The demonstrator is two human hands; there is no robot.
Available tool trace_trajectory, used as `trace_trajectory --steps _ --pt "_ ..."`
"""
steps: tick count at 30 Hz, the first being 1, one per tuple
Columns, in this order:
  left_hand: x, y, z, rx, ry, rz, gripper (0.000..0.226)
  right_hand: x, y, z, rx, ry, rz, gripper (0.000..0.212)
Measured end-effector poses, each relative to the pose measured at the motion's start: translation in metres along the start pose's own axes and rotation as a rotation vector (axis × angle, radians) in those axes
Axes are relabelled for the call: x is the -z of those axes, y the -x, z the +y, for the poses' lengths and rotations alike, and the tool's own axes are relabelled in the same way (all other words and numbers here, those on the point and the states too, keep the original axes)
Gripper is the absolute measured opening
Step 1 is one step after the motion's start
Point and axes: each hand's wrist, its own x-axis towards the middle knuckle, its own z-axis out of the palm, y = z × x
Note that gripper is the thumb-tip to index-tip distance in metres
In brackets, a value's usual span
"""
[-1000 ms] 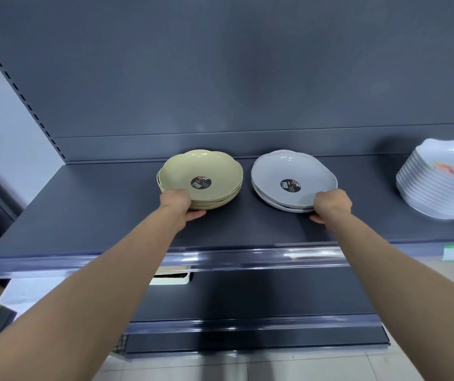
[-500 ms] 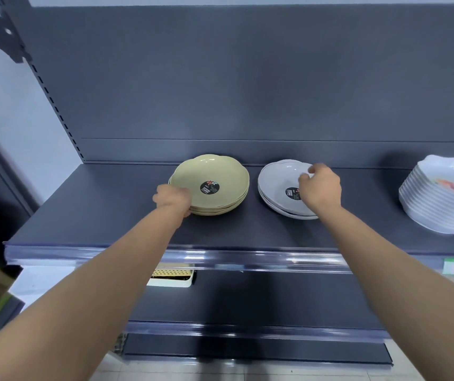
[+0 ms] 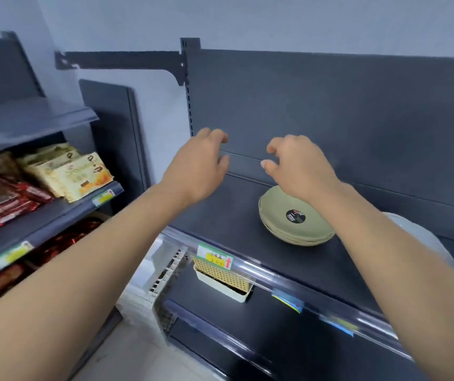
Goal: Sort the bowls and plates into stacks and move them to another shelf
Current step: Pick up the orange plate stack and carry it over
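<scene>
A stack of pale green plates (image 3: pixel 294 218) with a round black sticker rests on the dark grey shelf (image 3: pixel 220 213). To its right, a sliver of the grey plate stack (image 3: pixel 418 237) shows behind my right forearm. My left hand (image 3: pixel 198 169) hovers in the air left of the green stack, fingers curled loosely and holding nothing. My right hand (image 3: pixel 297 166) hangs just above the green stack's far rim, fingers apart and empty. Neither hand touches a plate.
On the left stands another shelf unit (image 3: pixel 41 215) stocked with snack packets (image 3: pixel 69 171). A cream perforated basket (image 3: pixel 223 279) sits on the lower shelf beneath a price tag (image 3: pixel 214 255). A bracket arm (image 3: pixel 126 60) juts left from the shelf upright.
Both hands have let go of the plate stacks and lifted above the shelf. My view has swung to the left, bringing the snack shelves into sight.
</scene>
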Motion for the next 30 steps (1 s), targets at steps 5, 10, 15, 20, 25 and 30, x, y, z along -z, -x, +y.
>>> trace_trajectory --steps 5,10,15,20,25,30 --pt "0.062 0.031 -0.045 0.016 -0.309 0.093 0.038 0.007 -0.018 -0.068 0.204 0.096 0.061 0.032" --pt "0.125 0.078 -0.098 0.054 -0.611 0.163 0.031 0.005 -0.034 -0.163 0.408 0.07 0.107 0.031" --pt "0.196 0.137 -0.163 0.143 -0.842 0.192 0.021 0.004 -0.036 -0.285 0.609 0.012 0.152 0.031" --pt "0.267 0.192 -0.226 0.229 -1.023 0.212 0.016 0.003 -0.033 -0.404 0.771 -0.048 0.223 0.028" --pt "0.325 0.248 -0.283 0.362 -1.129 0.236 0.02 0.004 -0.025 -0.515 0.928 -0.127 0.257 0.036" --pt "0.363 0.297 -0.324 0.503 -1.172 0.246 0.02 -0.003 -0.016 -0.601 1.057 -0.205 0.253 0.038"
